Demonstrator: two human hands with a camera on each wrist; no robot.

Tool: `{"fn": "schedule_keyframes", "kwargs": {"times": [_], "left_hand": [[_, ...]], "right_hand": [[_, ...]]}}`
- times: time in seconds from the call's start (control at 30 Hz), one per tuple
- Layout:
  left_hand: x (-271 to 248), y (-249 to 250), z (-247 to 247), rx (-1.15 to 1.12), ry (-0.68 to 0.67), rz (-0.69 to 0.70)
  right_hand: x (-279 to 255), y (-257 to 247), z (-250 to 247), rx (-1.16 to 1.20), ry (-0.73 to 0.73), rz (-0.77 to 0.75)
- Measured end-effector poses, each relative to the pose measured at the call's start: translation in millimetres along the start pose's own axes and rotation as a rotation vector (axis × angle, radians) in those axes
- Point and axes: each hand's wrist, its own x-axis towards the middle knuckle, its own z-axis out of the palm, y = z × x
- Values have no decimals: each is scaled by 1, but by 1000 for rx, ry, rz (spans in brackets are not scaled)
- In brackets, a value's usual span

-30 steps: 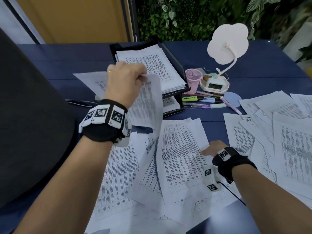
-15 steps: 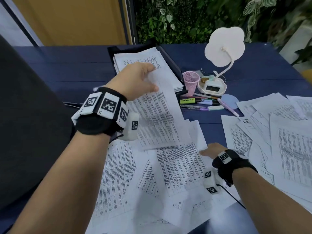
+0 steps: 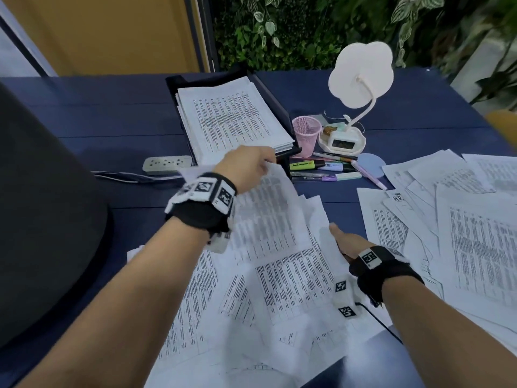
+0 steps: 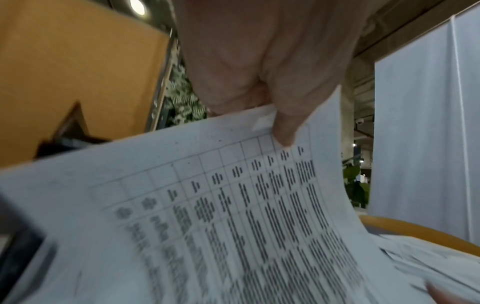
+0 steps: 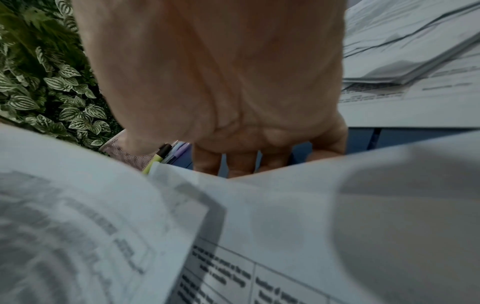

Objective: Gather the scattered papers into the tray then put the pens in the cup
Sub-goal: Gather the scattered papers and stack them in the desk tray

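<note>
My left hand [image 3: 265, 161] pinches the top edge of a printed sheet [image 3: 265, 217] just before the black tray [image 3: 173, 79], which holds a stack of papers [image 3: 232, 116]. In the left wrist view the thumb [image 4: 285, 127] presses on that sheet [image 4: 233, 205]. My right hand [image 3: 342, 240] rests on the scattered papers [image 3: 293, 278] in front of me. Its fingers [image 5: 233, 162] run straight, with their tips hidden behind a sheet's edge [image 5: 298, 205]. Several pens and highlighters [image 3: 321, 169] lie beside the pink mesh cup [image 3: 306, 130].
A white flower-shaped lamp [image 3: 361, 74] with a clock base stands right of the cup. A power strip [image 3: 167, 165] lies left of the tray. More loose papers [image 3: 461, 219] cover the right side. A dark rounded object [image 3: 42, 219] fills the left edge.
My left hand moved right and down with its sheet, from in front of the tray's stack to the tray's front edge. The sheet now lies flatter. The right hand barely shifted.
</note>
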Motion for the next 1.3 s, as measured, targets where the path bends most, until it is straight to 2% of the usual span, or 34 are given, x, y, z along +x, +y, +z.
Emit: {"fn": "schedule_keyframes", "kwargs": {"times": [0.07,0.13,0.27,0.47,0.6,0.67,0.8,0.87,0.97,1.13,1.3], "left_hand": [[3,2,27,-15,108,42],[4,5,52,-39,156,85],[4,3,86,-75,55,164],[-4,-20,89,-144,-16,68],[-16,-43,97,-190,-4,-13],[-28,-58,108,-239,45,-141],[-52,-74,131,-446,209,-505],[-60,-72,141,-613,200,-609],[-66,-60,156,-688,56,-634],[-60,-54,164,-566,-16,-592],[-52,-53,163,-651,-81,-589]], "right_hand": [[-4,0,-2,31,8,18],[-5,2,-4,55,-44,-7],[0,8,-3,-104,-91,-105],[5,7,0,-104,-72,-96],[12,6,6,-89,-21,-108],[13,9,9,-29,17,-116],[8,21,1,54,12,-125],[4,27,-4,64,1,-111],[3,36,-7,145,-18,-129],[36,69,4,309,-3,-165],[3,46,3,350,22,-185]]}}
